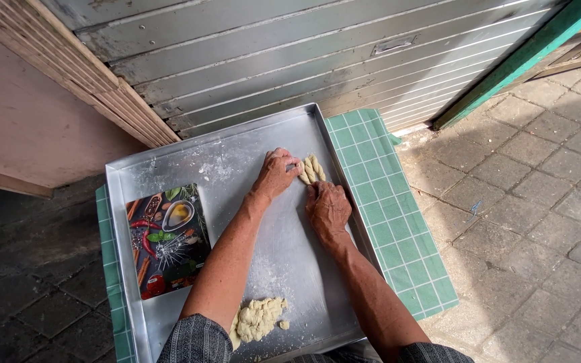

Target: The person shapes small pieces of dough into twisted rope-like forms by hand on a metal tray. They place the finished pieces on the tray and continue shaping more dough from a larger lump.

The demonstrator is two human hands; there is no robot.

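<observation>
We see the left hand (276,173) curled over the near end of a small twisted rope of pale dough (311,168), fingers bent down onto it, so that end is covered. The right hand (328,208) lies knuckles up just below the twist, fingertips touching its lower end; how far those fingers close on the dough we cannot tell — the back of the hand hides them. The twist sits near the far right edge of a large square silver metal tray (169,158) dusted with flour.

A rough lump of pale dough (259,318) lies at the near edge of the tray, partly hidden behind the left forearm, with a small crumb beside it. At the tray's left lies a flat rectangular board printed with spices and herbs (167,238). Both striped grey sleeves are cut off by the bottom of the frame.

The tray rests on a green checked cloth (384,215) — it shows on the right and in a thin strip on the left. Beneath is a grey brick-paved floor (539,222). Behind the tray stands a grey corrugated metal shutter (290,60), with a green-painted post (526,57) at right and a pinkish board (28,114) at left.
</observation>
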